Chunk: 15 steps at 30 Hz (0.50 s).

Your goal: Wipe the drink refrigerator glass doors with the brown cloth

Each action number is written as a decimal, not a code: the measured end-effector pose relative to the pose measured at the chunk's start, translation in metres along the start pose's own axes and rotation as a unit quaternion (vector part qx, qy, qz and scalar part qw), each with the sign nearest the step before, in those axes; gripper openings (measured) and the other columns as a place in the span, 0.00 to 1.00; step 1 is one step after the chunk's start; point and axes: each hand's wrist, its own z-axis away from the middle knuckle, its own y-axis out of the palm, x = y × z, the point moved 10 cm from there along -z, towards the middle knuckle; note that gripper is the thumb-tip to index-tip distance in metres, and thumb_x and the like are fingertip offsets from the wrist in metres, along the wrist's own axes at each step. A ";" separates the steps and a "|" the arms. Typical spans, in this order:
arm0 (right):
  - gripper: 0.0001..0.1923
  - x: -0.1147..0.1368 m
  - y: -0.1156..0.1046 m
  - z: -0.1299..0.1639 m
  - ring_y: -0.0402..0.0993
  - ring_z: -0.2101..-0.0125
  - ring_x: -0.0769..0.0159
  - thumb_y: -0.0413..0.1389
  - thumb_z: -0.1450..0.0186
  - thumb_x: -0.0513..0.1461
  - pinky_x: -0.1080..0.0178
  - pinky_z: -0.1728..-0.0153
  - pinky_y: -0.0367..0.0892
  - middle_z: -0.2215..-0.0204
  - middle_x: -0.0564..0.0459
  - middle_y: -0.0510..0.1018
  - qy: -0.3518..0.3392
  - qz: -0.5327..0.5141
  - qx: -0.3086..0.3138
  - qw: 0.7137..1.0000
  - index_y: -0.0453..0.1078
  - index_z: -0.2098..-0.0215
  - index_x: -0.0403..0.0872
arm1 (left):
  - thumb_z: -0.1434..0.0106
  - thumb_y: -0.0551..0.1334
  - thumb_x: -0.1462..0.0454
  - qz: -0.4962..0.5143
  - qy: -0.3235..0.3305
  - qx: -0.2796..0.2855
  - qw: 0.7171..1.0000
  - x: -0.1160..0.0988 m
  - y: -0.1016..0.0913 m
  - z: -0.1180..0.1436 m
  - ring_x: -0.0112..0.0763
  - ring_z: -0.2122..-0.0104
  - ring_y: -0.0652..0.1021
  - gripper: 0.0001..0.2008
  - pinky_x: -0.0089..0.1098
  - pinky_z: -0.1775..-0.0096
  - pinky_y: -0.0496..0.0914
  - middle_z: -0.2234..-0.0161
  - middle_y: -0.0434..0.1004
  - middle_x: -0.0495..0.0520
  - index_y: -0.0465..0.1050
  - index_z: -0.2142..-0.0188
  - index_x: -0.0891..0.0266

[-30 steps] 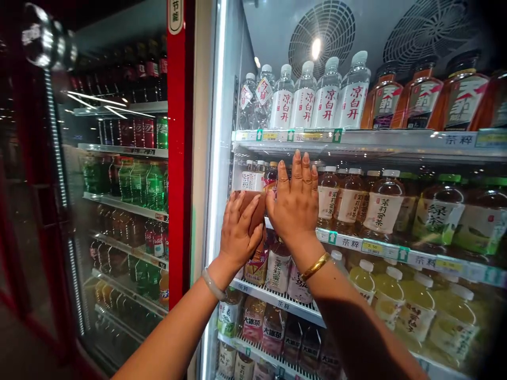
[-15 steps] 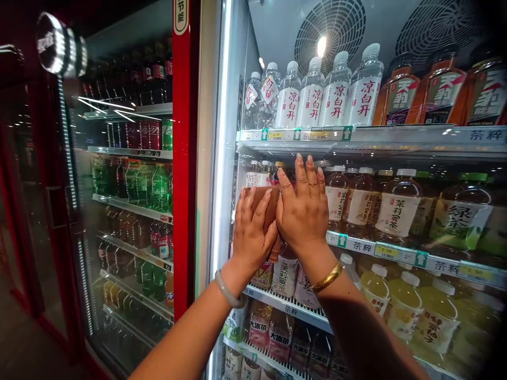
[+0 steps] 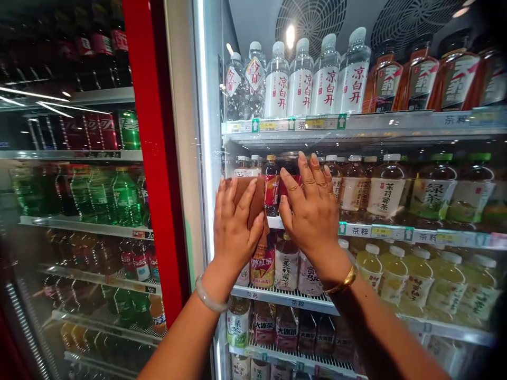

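Note:
My left hand (image 3: 236, 224) lies with its fingers stretched over a folded brown cloth (image 3: 253, 203), holding it flat against the clear glass front of a drinks cooler. Part of the cloth hangs down below the thumb. To the right, my right hand (image 3: 311, 211) has its fingers spread, palm toward the glass, with nothing seen in it. A gap separates the two hands. Behind them, through the pane, a bottle with a red label (image 3: 271, 184) stands on the second shelf. Bottles of jasmine tea (image 3: 386, 187) stand right of my right hand.
Clear water bottles (image 3: 301, 79) and orange-brown drink bottles (image 3: 422, 74) line the top shelf (image 3: 380, 122). Pale yellow drinks (image 3: 414, 274) stand lower right. A red upright frame (image 3: 148, 105) parts this cooler from another on the left, which holds green bottles (image 3: 127, 187).
My hands have moved apart, the right one shifting away from the cloth. The left hand stays on the cloth. The view has turned, so the left cooler appears larger and the shelves sit further left.

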 end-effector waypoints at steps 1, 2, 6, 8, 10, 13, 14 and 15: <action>0.29 0.001 0.001 0.002 0.45 0.24 0.51 0.54 0.28 0.37 0.38 0.26 0.50 0.24 0.46 0.54 0.002 0.008 0.004 1.000 0.61 0.29 0.50 | 0.29 0.61 0.63 0.003 -0.002 0.001 1.000 -0.003 0.002 0.010 0.51 0.24 0.49 0.35 0.57 0.27 0.51 0.24 0.49 0.61 0.53 0.25 0.54; 0.29 0.002 0.002 0.004 0.45 0.24 0.51 0.54 0.28 0.37 0.38 0.26 0.50 0.24 0.46 0.54 0.005 0.018 0.009 1.000 0.61 0.29 0.50 | 0.29 0.61 0.64 0.008 -0.004 0.000 1.000 -0.006 0.003 0.022 0.51 0.24 0.49 0.36 0.57 0.27 0.51 0.24 0.48 0.61 0.52 0.25 0.53; 0.30 0.007 0.007 0.020 0.43 0.23 0.53 0.54 0.27 0.39 0.40 0.25 0.51 0.24 0.46 0.53 0.021 0.039 0.031 0.999 0.58 0.27 0.49 | 0.30 0.63 0.63 0.029 0.003 -0.013 0.999 -0.018 0.010 0.056 0.52 0.24 0.48 0.38 0.57 0.27 0.50 0.23 0.48 0.58 0.50 0.25 0.51; 0.31 0.009 0.007 0.029 0.42 0.23 0.55 0.54 0.27 0.39 0.42 0.25 0.50 0.24 0.46 0.53 0.029 0.041 0.033 0.998 0.56 0.27 0.50 | 0.31 0.63 0.63 0.039 -0.002 -0.014 0.999 -0.016 0.011 0.056 0.51 0.24 0.49 0.38 0.57 0.27 0.50 0.24 0.48 0.58 0.52 0.25 0.50; 0.32 0.010 0.007 0.035 0.42 0.23 0.57 0.53 0.27 0.39 0.43 0.24 0.49 0.24 0.47 0.53 0.036 0.040 0.036 0.998 0.56 0.26 0.50 | 0.30 0.63 0.63 0.044 -0.009 -0.008 0.999 -0.009 0.009 0.044 0.51 0.24 0.49 0.37 0.57 0.27 0.49 0.24 0.49 0.58 0.53 0.25 0.50; 0.31 0.010 0.008 0.040 0.41 0.23 0.59 0.53 0.27 0.39 0.45 0.24 0.47 0.24 0.48 0.54 0.041 0.038 0.045 0.997 0.56 0.26 0.50 | 0.30 0.63 0.62 0.045 -0.025 -0.014 0.999 0.004 0.000 0.017 0.52 0.24 0.48 0.36 0.58 0.27 0.48 0.24 0.50 0.60 0.55 0.26 0.52; 0.31 0.009 0.008 0.040 0.41 0.23 0.59 0.53 0.27 0.39 0.45 0.24 0.47 0.24 0.48 0.54 0.042 0.037 0.047 0.997 0.56 0.27 0.50 | 0.30 0.64 0.62 0.044 -0.029 -0.019 0.998 0.006 -0.002 0.011 0.52 0.24 0.48 0.36 0.58 0.27 0.48 0.24 0.50 0.60 0.55 0.26 0.52; 0.31 0.009 0.008 0.041 0.41 0.23 0.60 0.53 0.27 0.40 0.45 0.24 0.47 0.24 0.48 0.54 0.043 0.038 0.048 0.997 0.56 0.26 0.50 | 0.30 0.64 0.62 0.044 -0.030 -0.023 0.998 0.007 -0.003 0.008 0.52 0.24 0.48 0.36 0.58 0.27 0.48 0.24 0.50 0.60 0.55 0.26 0.52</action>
